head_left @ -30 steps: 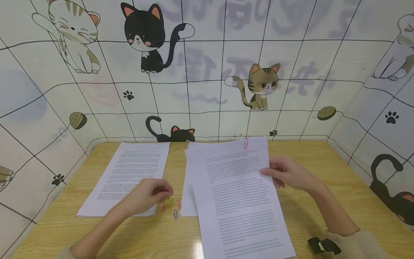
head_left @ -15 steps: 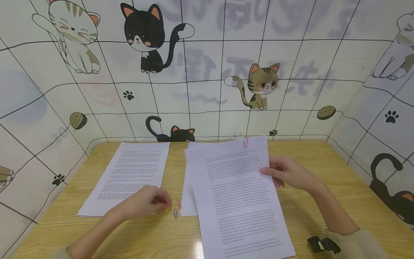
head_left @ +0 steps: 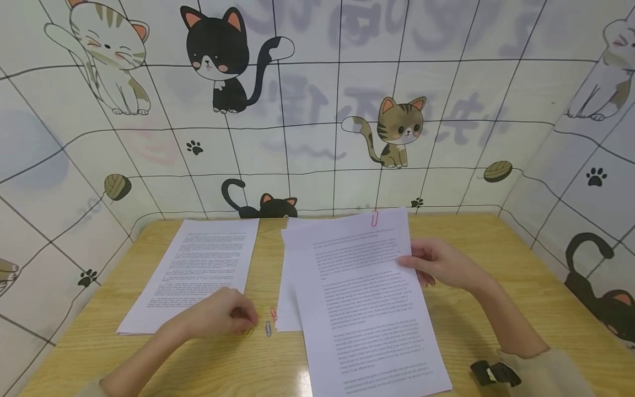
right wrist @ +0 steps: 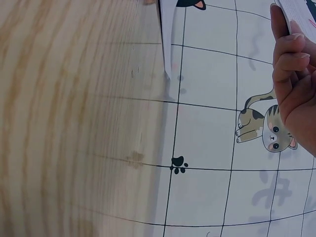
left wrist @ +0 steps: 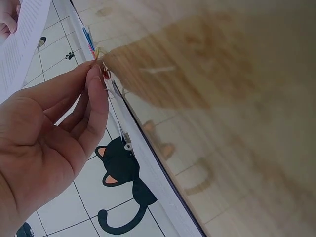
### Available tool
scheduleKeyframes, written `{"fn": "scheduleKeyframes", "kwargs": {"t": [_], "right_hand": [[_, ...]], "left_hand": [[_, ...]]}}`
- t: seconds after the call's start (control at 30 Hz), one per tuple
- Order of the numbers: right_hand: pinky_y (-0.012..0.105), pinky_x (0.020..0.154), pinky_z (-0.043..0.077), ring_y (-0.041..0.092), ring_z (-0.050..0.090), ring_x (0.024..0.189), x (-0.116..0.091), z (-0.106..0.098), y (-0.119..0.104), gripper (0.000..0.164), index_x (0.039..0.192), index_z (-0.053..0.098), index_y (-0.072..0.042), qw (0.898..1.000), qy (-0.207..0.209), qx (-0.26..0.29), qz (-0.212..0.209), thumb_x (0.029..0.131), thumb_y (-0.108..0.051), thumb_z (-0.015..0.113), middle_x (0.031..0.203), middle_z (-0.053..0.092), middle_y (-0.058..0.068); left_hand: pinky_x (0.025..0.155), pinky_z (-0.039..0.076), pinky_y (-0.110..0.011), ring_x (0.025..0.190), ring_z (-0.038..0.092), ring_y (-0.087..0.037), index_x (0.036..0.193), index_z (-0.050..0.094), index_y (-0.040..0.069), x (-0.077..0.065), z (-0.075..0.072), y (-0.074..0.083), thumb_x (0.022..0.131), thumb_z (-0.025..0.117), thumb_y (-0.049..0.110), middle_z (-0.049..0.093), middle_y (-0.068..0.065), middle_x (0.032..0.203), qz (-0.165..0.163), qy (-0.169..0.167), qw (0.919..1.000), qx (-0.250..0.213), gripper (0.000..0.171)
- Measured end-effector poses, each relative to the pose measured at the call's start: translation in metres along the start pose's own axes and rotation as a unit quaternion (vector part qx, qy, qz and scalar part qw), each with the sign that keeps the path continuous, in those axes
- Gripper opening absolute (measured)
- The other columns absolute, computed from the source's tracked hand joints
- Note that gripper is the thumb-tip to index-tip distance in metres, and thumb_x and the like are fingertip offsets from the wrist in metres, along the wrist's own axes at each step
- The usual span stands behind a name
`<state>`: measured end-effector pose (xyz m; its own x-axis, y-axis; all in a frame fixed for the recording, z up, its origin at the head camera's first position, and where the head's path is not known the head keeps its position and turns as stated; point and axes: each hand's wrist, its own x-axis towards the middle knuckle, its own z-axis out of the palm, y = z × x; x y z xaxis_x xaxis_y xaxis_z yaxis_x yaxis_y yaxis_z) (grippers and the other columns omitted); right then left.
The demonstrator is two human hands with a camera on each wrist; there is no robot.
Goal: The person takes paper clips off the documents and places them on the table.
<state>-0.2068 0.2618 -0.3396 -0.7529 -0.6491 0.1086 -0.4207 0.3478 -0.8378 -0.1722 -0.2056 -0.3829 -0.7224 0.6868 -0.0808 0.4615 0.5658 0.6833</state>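
My right hand grips the right edge of a printed paper bundle, thumb on the front, holding it tilted up. A pink paper clip sits on its top edge. In the right wrist view my fingers curl behind the sheets. My left hand is down at the table, its thumb and fingertips pinching at a yellow paper clip. A red clip shows beside those fingertips in the left wrist view. Just to the right lie a red paper clip and a blue one.
A printed paper stack lies at the left of the wooden table, partly behind my left forearm. Another stack lies under the raised bundle's left side. A wall with cat drawings stands behind the table.
My left hand has moved down and slightly left over the clips, and the yellow ones have shifted with it. My right hand and the bundle stay nearly still.
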Motion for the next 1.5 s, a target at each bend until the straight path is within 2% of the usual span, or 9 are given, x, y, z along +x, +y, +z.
{"fn": "scheduleKeyframes", "kwargs": {"t": [0.13,0.37,0.5,0.67,0.9,1.13,1.33,1.5], "right_hand": [[0.030,0.039,0.036,0.019,0.049,0.048,0.000,0.000,0.000,0.018,0.118,0.063,0.004,1.000,-0.002,0.003,-0.002,0.103,-0.003,0.055,0.086,0.072,0.008],[0.025,0.040,0.037,0.018,0.048,0.047,0.001,0.001,0.000,0.018,0.118,0.063,0.004,1.000,-0.004,0.003,-0.010,0.103,-0.002,0.055,0.086,0.073,0.008],[0.024,0.040,0.038,0.017,0.048,0.047,0.001,0.001,0.000,0.017,0.117,0.064,0.003,1.000,-0.001,0.003,-0.013,0.103,-0.003,0.055,0.085,0.072,0.008],[0.024,0.039,0.038,0.018,0.048,0.046,0.001,0.001,0.001,0.016,0.115,0.065,0.002,1.000,0.003,0.001,-0.014,0.103,-0.003,0.056,0.082,0.072,0.008],[0.023,0.040,0.038,0.018,0.048,0.046,0.000,0.002,0.002,0.015,0.114,0.065,0.002,1.000,0.006,-0.002,-0.010,0.103,-0.003,0.056,0.081,0.071,0.007],[0.025,0.040,0.038,0.018,0.048,0.046,0.001,0.003,0.002,0.015,0.114,0.065,0.002,1.000,0.007,-0.005,-0.013,0.103,-0.003,0.056,0.081,0.071,0.007],[0.030,0.039,0.037,0.018,0.048,0.047,0.000,0.003,0.001,0.015,0.114,0.064,0.003,1.000,0.008,-0.003,-0.011,0.103,-0.003,0.055,0.082,0.071,0.008],[0.024,0.040,0.038,0.018,0.048,0.047,0.000,0.003,0.001,0.015,0.115,0.064,0.002,1.000,0.011,-0.006,-0.015,0.103,-0.003,0.056,0.081,0.071,0.007]], "left_hand": [[0.065,0.050,-0.022,0.070,0.055,0.001,0.087,0.075,0.015,-0.002,-0.001,-0.001,0.089,0.075,0.008,0.066,0.014,0.079,0.004,0.009,0.9998,0.016,0.007],[0.063,0.051,-0.023,0.069,0.057,-0.002,0.091,0.075,0.013,-0.005,-0.006,-0.001,0.092,0.073,0.013,0.068,0.009,0.079,0.005,0.023,0.9996,-0.017,0.003],[0.066,0.051,-0.023,0.072,0.059,-0.003,0.090,0.073,0.011,-0.004,-0.009,0.001,0.095,0.071,0.015,0.069,0.006,0.078,0.009,0.038,0.9991,-0.018,0.006],[0.070,0.053,-0.025,0.077,0.061,-0.004,0.095,0.073,0.009,-0.001,-0.013,0.004,0.097,0.068,0.015,0.069,0.006,0.084,0.021,0.066,0.9976,0.001,0.008],[0.074,0.055,-0.026,0.081,0.064,-0.006,0.101,0.072,0.009,0.002,-0.018,0.009,0.098,0.067,0.017,0.071,0.003,0.091,0.019,0.105,0.9942,0.010,0.010],[0.076,0.057,-0.031,0.083,0.070,-0.022,0.109,0.070,0.013,-0.001,-0.027,0.019,0.099,0.068,0.021,0.072,-0.001,0.097,0.003,0.143,0.9880,-0.058,0.013],[0.077,0.058,-0.032,0.084,0.069,-0.019,0.113,0.069,0.012,0.001,-0.036,0.030,0.099,0.068,0.021,0.072,0.000,0.097,-0.002,0.194,0.9754,-0.104,0.017],[0.077,0.058,-0.033,0.086,0.068,-0.019,0.114,0.068,0.009,0.004,-0.040,0.034,0.099,0.067,0.018,0.071,-0.002,0.099,0.010,0.221,0.9686,-0.114,0.017]]}}
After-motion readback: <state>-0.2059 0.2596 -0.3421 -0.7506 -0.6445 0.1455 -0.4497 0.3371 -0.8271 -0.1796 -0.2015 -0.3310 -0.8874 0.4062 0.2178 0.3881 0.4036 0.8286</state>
